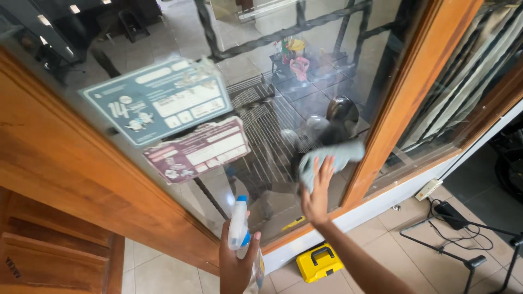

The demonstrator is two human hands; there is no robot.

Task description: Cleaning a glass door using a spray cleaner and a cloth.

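Note:
My right hand (pixel 317 191) presses a pale blue-grey cloth (pixel 332 157) flat against the glass pane (pixel 283 98) of a wooden-framed window, near the pane's lower right corner. My left hand (pixel 235 261) holds a clear spray bottle with a white and blue nozzle (pixel 238 223), raised upright in front of the lower edge of the glass. The glass carries misty wet patches around the cloth and reflects my own shape.
Two stickers are on the glass, a teal one (pixel 158 99) and a maroon one (pixel 197 151). Wooden frame posts (pixel 406 92) flank the pane. A yellow case (pixel 319 262), a white power strip (pixel 429 189) with cables and a black stand (pixel 468 256) lie on the tiled floor.

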